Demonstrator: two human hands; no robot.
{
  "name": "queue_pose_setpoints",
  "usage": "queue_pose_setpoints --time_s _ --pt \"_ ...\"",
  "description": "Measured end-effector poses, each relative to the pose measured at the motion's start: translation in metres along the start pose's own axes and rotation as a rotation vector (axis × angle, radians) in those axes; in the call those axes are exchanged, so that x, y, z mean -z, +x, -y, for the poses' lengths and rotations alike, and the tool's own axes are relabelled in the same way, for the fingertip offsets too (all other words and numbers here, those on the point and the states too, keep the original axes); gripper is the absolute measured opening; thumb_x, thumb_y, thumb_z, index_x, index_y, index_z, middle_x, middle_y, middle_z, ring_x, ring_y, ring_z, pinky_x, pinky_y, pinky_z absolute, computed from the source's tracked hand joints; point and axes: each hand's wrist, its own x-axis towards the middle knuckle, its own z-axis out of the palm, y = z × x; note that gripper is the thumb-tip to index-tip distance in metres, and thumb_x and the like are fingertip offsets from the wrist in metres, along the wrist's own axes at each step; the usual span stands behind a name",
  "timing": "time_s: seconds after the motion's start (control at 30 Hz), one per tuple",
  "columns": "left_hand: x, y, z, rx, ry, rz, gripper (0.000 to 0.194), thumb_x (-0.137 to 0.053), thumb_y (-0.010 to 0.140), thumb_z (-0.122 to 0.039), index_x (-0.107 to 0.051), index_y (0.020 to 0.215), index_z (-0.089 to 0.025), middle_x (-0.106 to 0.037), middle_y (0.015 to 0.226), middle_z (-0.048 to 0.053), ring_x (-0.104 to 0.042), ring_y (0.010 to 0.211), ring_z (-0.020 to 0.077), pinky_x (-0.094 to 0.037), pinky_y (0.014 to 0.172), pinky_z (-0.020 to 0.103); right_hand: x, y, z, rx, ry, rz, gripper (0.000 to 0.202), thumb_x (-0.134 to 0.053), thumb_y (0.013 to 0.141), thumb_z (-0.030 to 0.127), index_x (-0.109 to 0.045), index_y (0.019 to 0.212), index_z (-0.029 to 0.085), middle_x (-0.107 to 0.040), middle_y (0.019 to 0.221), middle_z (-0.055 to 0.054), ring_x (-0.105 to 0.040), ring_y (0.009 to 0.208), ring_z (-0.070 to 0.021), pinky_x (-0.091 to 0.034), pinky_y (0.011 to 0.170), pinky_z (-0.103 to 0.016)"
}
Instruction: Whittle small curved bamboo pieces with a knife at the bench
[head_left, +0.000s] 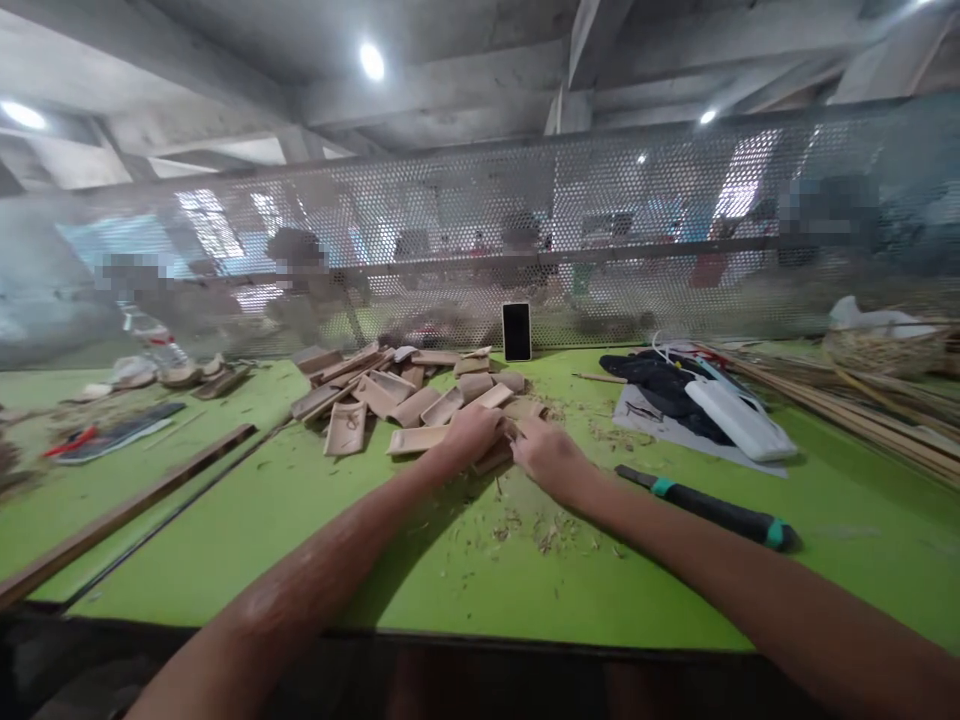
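Observation:
My left hand [478, 432] and my right hand [546, 456] meet at the near edge of a pile of short, curved split bamboo pieces [411, 408]. Both have their fingers closed around a small bamboo piece [492, 460], which is largely hidden beneath and between them. Thin wood shavings [551, 530] are scattered on the green table [450, 590] just below the hands. To the right of my right hand, beside the forearm, lies a knife [724, 513] with a dark handle wrapped in green tape at both ends.
A small dark-screened device [517, 332] stands against the perforated metal screen [450, 230]. At right are a white power bank [741, 418], dark cloth [660, 385] and long bamboo strips [847, 405]. A wooden strip [135, 510] lies at left, near a plastic bottle [159, 340]. People sit beyond the screen.

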Motion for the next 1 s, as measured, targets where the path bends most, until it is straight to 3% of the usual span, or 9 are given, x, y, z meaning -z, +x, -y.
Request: queue_pose_setpoints --time_s 0.17,0.3,0.43,0.57,0.67,0.83,1.0 --pt "0.0047 -0.0012 -0.0028 0.04 0.032 -0.005 0.028 -0.05 0.097 -0.025 -0.072 0.082 -0.016 -0.073 0.087 0.011 -0.062 0.074 0.0185 -0.044 0.069 0.028 0.0016 -0.0002 0.0011 -0.047 0.009 -0.007 0.026 -0.05 0.1 0.016 -0.073 0.093 0.008 -0.068 0.095 -0.016 -0.06 0.088 -0.0227 -0.048 0.072 -0.031" --pt "0.0061 -0.0013 -0.0042 0.051 0.021 -0.003 0.032 -0.049 0.098 -0.029 -0.073 0.082 -0.017 -0.073 0.084 0.009 -0.062 0.073 0.0191 -0.044 0.068 0.029 0.0007 0.0006 0.0025 0.044 -0.004 0.012 0.023 -0.052 0.097 0.012 -0.074 0.093 0.009 -0.068 0.096 -0.017 -0.059 0.092 -0.025 -0.048 0.072 -0.032" --pt "0.0053 -0.0023 -0.0037 0.05 0.023 -0.027 0.031 -0.047 0.099 -0.028 -0.073 0.087 -0.016 -0.073 0.088 0.01 -0.063 0.076 0.0197 -0.044 0.071 0.029 0.0027 0.003 0.0026 -0.054 -0.026 0.053 0.025 -0.05 0.097 0.011 -0.074 0.091 0.008 -0.068 0.095 -0.018 -0.06 0.089 -0.0253 -0.048 0.068 -0.032" --pt "0.0058 -0.0034 -0.0035 0.039 -0.003 -0.02 0.029 -0.049 0.098 -0.026 -0.072 0.084 -0.017 -0.074 0.088 0.009 -0.063 0.077 0.0191 -0.044 0.07 0.029 0.005 0.004 0.0021 0.006 -0.026 0.063 0.023 -0.052 0.095 0.008 -0.074 0.094 0.009 -0.068 0.096 -0.017 -0.06 0.092 -0.0258 -0.05 0.073 -0.033" --pt "0.0063 -0.0039 -0.004 0.042 -0.006 -0.034 0.031 -0.047 0.099 -0.026 -0.073 0.085 -0.017 -0.074 0.089 0.01 -0.065 0.079 0.0204 -0.045 0.072 0.03 0.0047 0.004 0.0008 -0.057 -0.023 0.093 0.024 -0.051 0.097 0.01 -0.075 0.094 0.008 -0.068 0.095 -0.017 -0.061 0.091 -0.0257 -0.05 0.073 -0.033" --pt "0.0048 -0.0041 -0.0041 0.019 -0.011 -0.036 0.024 -0.051 0.096 -0.025 -0.073 0.087 -0.016 -0.075 0.089 0.01 -0.066 0.081 0.0227 -0.047 0.074 0.032 0.0018 0.0033 0.0007 0.062 -0.028 0.068 0.027 -0.047 0.099 0.011 -0.074 0.096 0.008 -0.068 0.101 -0.018 -0.061 0.097 -0.0271 -0.052 0.079 -0.035" --pt "0.0026 -0.0034 -0.0016 0.018 -0.009 -0.041 0.033 -0.045 0.099 -0.027 -0.073 0.087 -0.014 -0.074 0.09 0.014 -0.066 0.082 0.0238 -0.047 0.076 0.034 -0.0045 0.0026 0.0003 0.005 -0.114 0.071 0.031 -0.043 0.095 0.004 -0.07 0.111 0.005 -0.066 0.111 -0.021 -0.059 0.102 -0.0284 -0.053 0.082 -0.037"
